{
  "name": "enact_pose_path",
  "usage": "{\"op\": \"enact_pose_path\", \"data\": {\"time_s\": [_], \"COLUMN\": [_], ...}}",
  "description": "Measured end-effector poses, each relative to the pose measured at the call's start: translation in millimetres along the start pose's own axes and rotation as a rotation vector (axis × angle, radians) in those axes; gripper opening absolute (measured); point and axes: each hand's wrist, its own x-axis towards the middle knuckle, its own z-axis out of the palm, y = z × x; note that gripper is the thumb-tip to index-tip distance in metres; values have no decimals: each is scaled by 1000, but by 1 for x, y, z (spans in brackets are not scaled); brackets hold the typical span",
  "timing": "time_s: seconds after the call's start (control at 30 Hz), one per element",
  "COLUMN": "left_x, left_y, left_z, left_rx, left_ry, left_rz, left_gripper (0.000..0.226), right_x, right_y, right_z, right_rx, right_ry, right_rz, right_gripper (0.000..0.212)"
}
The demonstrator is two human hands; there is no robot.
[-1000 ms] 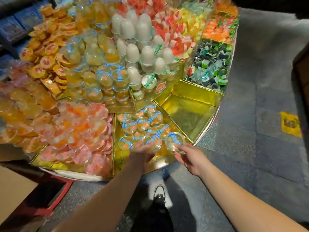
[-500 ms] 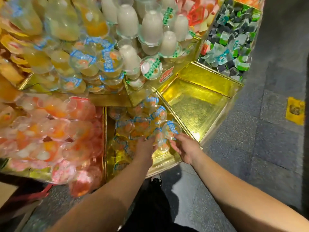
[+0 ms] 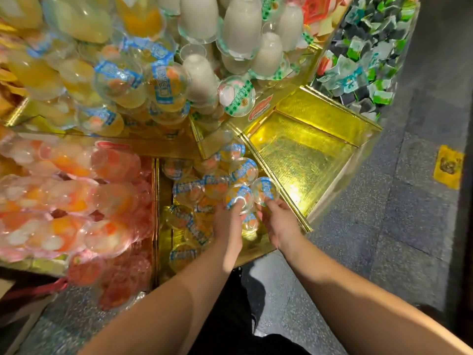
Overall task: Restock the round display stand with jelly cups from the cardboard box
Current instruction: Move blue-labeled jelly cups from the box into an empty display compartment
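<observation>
Several clear jelly cups with blue-and-white lids (image 3: 189,190) lie piled in a gold wedge compartment (image 3: 163,226) at the near edge of the round display stand. My left hand (image 3: 227,226) reaches into the pile, its fingers curled over one blue-lidded cup (image 3: 238,194). Just to the right, my right hand (image 3: 279,221) pinches another blue-lidded cup (image 3: 265,189) at its fingertips, close to the gold divider (image 3: 294,208). The cardboard box is out of view.
To the right of the divider is a gold compartment (image 3: 302,160) with nothing in it. Pink and orange cups (image 3: 76,201) fill the left compartment. White cups (image 3: 240,29) and green-black packets (image 3: 358,60) sit higher up. Grey floor (image 3: 384,252) lies to the right.
The view has moved closer to the stand. Both hands have pushed further into the compartment, and my right hand has carried its cup up against the pile by the divider.
</observation>
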Motion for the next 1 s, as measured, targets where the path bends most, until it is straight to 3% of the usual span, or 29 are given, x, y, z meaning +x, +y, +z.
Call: {"op": "enact_pose_path", "data": {"time_s": [0.23, 0.4, 0.57, 0.67, 0.77, 0.9, 1.0], "left_x": [4, 1, 0, -10, -33, -87, -135], "left_y": [-2, 3, 13, 21, 26, 31, 34], "left_z": [0, -4, -9, -17, -29, -62, -97], "left_rx": [45, 102, 97, 59, 181, 528, 710], "left_ry": [-17, -7, -68, -63, -87, -226, -184], "left_rz": [-12, -118, -232, -229, -122, 133, 320], "left_gripper": [46, 73, 51, 45, 43, 38, 29], "right_x": [7, 8, -6, -24, -45, -83, -121], "right_y": [12, 3, -5, -10, -13, -8, 2], "right_z": [-1, -10, -19, -26, -38, -59, -73], "right_rx": [-158, -288, -440, -463, -461, -650, -824], "right_ry": [140, 30, -15, -20, -37, -108, -138], "right_rz": [-134, -43, -11, -51, -127, -269, -390], "right_gripper": [18, 42, 62, 42, 18, 16, 17]}}
